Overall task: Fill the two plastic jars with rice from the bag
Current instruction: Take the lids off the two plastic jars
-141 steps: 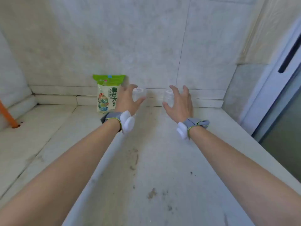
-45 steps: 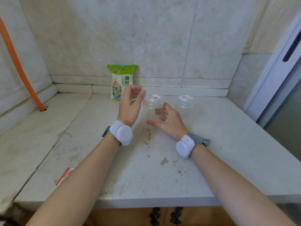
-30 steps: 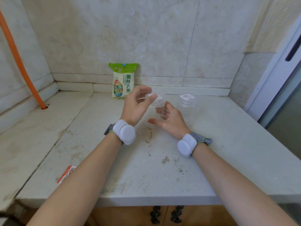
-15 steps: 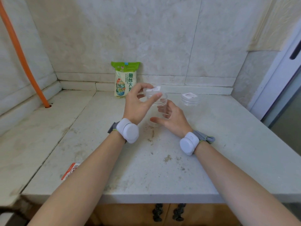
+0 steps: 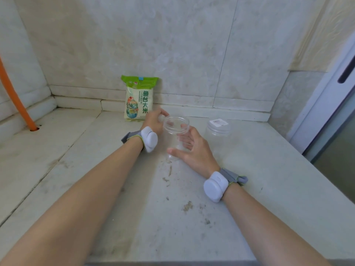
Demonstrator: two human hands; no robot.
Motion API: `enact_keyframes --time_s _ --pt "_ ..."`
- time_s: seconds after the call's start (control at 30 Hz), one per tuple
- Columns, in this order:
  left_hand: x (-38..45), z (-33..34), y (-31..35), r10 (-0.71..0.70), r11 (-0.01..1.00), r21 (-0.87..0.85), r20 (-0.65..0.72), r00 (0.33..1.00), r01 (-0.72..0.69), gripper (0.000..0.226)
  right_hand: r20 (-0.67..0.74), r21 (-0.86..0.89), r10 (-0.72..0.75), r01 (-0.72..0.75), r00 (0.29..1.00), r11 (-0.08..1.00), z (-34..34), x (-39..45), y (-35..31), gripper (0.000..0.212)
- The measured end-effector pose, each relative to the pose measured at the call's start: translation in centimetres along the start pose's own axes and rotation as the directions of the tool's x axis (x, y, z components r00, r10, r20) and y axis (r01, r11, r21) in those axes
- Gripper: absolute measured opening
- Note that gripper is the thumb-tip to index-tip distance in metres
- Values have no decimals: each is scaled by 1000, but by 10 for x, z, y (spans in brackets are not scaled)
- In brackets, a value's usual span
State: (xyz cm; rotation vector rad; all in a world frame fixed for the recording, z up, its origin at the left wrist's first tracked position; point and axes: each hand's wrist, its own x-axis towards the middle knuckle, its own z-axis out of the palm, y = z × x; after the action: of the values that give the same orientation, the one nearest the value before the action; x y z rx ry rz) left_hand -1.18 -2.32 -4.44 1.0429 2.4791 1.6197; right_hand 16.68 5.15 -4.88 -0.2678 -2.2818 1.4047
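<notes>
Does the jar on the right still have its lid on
Yes, the right jar wears its clear lid with a white label on top, while the nearer jar held by the right hand is open.

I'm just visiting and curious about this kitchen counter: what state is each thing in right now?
Near jar: upright, lid off, empty.
Far jar: upright, lid on, empty.
Lid: off, in the left hand.
Rice bag: upright against the wall, looks unopened.
Left hand: grips the lid.
Right hand: holds the near jar.
</notes>
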Motion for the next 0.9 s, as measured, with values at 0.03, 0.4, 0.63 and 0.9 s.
enact_keyframes --time_s 0.03,0.4,0.63,0.9 --pt "5 1 -1 -16 1000 -1 42 999 16 21 -3 7 0 0 1000 1000 1 0 0 76" --pt "17 -2 -1 -99 993 65 16 995 98 21 10 20 4 -4 1000 1000 2 0 -1 77" --pt "-55 -33 84 -15 945 -327 -36 999 3 36 2 18 -2 2 1000 1000 2 -4 -7 79" --pt "-81 -31 70 146 970 165 198 969 -180 77 15 19 20 -21 1000 1000 1 -3 -3 82"
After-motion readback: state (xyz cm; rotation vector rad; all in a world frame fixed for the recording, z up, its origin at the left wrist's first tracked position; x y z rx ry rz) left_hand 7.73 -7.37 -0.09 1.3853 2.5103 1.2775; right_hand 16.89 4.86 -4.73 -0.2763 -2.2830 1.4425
